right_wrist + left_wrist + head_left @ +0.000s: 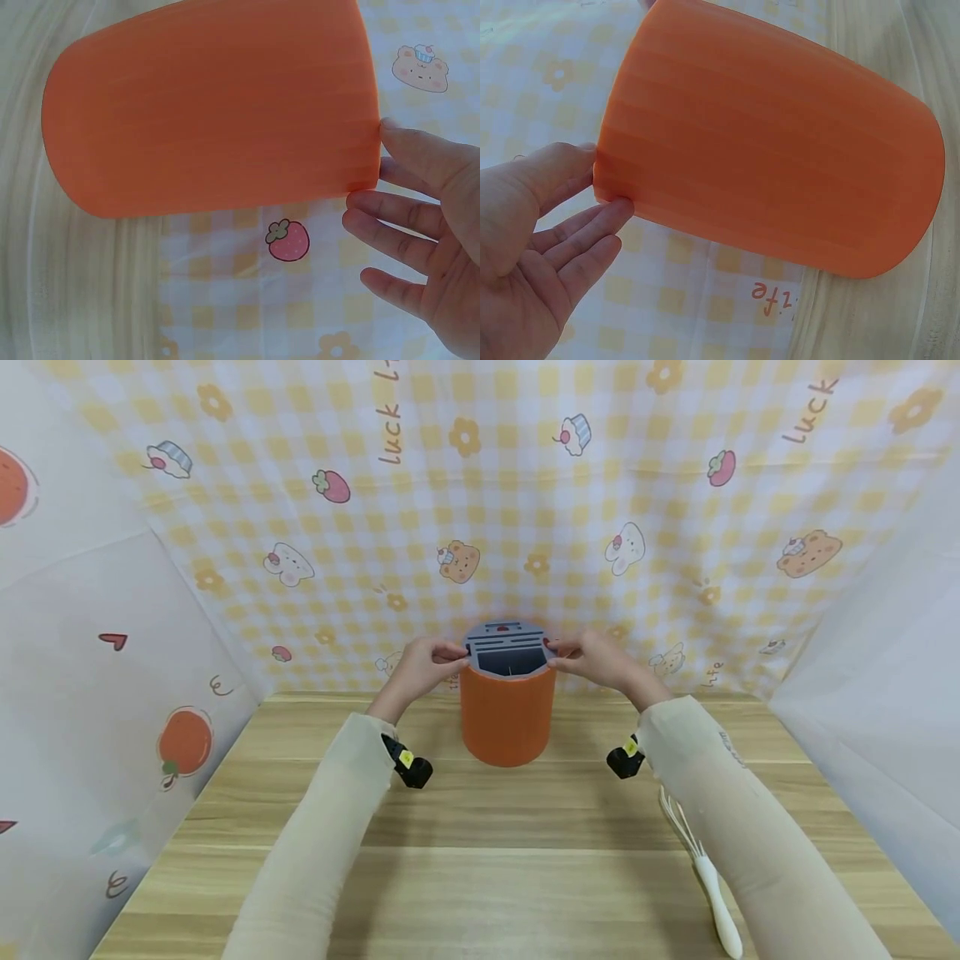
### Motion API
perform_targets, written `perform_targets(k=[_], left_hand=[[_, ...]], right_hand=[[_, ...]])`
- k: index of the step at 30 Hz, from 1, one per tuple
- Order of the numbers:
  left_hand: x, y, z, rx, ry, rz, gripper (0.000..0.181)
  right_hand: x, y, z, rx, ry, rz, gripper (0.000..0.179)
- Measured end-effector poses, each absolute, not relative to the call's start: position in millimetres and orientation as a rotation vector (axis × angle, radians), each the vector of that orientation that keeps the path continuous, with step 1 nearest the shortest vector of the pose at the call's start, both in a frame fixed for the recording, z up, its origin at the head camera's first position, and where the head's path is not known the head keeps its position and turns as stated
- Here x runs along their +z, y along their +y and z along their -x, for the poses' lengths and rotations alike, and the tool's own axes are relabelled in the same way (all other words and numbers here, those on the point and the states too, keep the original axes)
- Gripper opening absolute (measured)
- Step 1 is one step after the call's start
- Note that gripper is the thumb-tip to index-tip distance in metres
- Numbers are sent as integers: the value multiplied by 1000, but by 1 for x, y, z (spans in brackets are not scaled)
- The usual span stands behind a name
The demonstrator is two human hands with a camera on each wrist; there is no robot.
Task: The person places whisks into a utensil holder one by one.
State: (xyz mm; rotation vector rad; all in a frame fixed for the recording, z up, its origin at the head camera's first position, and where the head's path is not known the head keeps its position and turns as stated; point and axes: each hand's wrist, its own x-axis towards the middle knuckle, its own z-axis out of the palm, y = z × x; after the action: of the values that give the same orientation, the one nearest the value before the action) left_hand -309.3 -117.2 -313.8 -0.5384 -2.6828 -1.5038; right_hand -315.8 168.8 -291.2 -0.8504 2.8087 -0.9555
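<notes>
An orange knife holder (507, 718) stands upright at the back of the table, by the cloth backdrop. Its grey top (527, 627) has narrow slots and one wide dark opening at the near side. My left hand (422, 668) pinches the left of its rim, thumb at the edge and fingers against the side. On the opposite side, my right hand (600, 662) pinches the rim the same way. Both wrist views show the fingertips right at the rim and the smooth orange wall (772, 135) running down to the table.
A whisk (717, 902) with a white handle lies on the right of the wooden table (495, 877), partly under my right forearm. Behind the holder hangs a yellow checked cloth (510, 485). White sheets (82, 635) close off the left and right sides.
</notes>
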Motion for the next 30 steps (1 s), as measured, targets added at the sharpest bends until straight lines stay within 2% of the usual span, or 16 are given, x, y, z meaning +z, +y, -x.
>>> perform_targets(k=[30], left_hand=[[-310,-118,281,-1398,-2747,591,24]], right_hand=[[-289,171,285,-867,2861,946,38]])
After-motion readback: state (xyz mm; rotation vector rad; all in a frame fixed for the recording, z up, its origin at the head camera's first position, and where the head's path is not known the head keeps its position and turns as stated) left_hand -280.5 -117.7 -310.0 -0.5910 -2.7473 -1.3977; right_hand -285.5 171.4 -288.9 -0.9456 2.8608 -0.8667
